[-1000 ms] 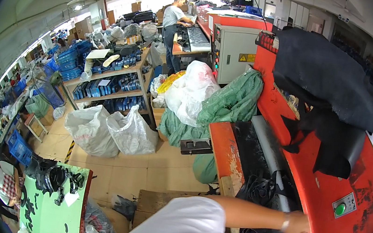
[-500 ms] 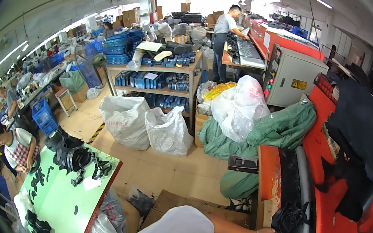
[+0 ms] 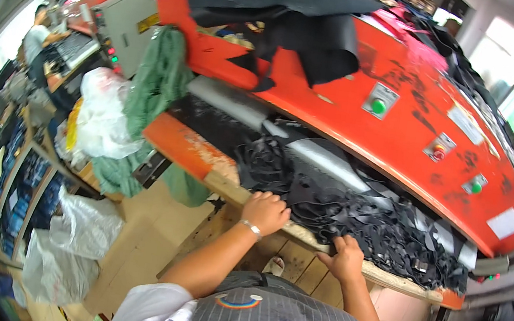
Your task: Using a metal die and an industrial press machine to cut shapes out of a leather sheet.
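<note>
Heap of black scrap strips (image 3: 354, 212), tangled, matte, lying on wooden bench edge (image 3: 299, 232) under red machine (image 3: 406, 109), left hand (image 3: 265, 211) fingers curled into heap, right hand (image 3: 343, 257) fingers spread gripping strips, two hands, one heap

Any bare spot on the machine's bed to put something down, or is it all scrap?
One free patch: the orange ledge at the bed's left end, between the green cloth and the black scraps. The wooden front edge is narrow, with the left hand and right hand on it. Rightward, scraps cover the bed.
</note>
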Tool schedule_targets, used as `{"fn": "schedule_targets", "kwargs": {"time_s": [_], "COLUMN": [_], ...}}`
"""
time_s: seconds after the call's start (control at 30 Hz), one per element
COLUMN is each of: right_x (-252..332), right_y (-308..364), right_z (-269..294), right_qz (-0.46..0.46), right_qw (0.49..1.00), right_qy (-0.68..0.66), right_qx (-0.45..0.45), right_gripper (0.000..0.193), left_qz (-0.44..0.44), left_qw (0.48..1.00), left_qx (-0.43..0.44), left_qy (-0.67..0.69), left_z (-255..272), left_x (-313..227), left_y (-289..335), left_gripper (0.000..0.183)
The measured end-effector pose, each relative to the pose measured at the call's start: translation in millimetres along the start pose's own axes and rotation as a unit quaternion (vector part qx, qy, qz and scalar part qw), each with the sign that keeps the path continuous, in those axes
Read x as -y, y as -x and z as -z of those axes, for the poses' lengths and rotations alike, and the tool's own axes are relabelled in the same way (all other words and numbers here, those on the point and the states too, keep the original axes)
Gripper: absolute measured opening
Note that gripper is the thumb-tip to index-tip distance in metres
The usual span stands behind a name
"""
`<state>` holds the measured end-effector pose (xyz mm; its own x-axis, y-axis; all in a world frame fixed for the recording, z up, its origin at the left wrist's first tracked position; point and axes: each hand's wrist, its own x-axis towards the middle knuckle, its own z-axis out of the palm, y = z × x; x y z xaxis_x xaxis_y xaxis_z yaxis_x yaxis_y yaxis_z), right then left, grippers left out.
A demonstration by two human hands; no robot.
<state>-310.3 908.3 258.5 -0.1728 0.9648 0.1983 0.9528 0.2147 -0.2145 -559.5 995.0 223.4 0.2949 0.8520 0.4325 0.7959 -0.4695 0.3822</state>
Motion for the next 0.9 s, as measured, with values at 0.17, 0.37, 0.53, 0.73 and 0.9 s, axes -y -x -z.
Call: {"fn": "schedule_targets", "kwargs": {"time_s": [0.17,0.37,0.53,0.73,0.9], "right_x": [-4,-43,-35,-9,10], "right_y": [4,-94,-262,-418,-439], "right_z": [7,57,37,-60,-51], "right_qz": [0.016,0.024,0.228,0.380,0.390], "right_qw": [0.998,0.936,0.967,0.914,0.868], "right_qy": [-0.019,-0.189,0.014,0.137,0.196], "right_qx": [0.059,0.296,0.110,0.033,0.236], "right_gripper": [0.045,0.044,0.073,0.079,0.085], "left_qz": [-0.027,0.075,0.075,0.103,0.125], "left_qw": [0.997,0.940,0.983,0.993,0.989], "left_qx": [0.068,0.291,0.047,0.018,0.014], "left_qy": [-0.007,0.162,0.159,0.052,0.079], "left_z": [-2,49,43,-32,-37], "left_x": [14,38,91,156,161], "left_y": [3,-33,-151,-187,-183], "left_gripper": [0.025,0.024,0.062,0.103,0.104]}}
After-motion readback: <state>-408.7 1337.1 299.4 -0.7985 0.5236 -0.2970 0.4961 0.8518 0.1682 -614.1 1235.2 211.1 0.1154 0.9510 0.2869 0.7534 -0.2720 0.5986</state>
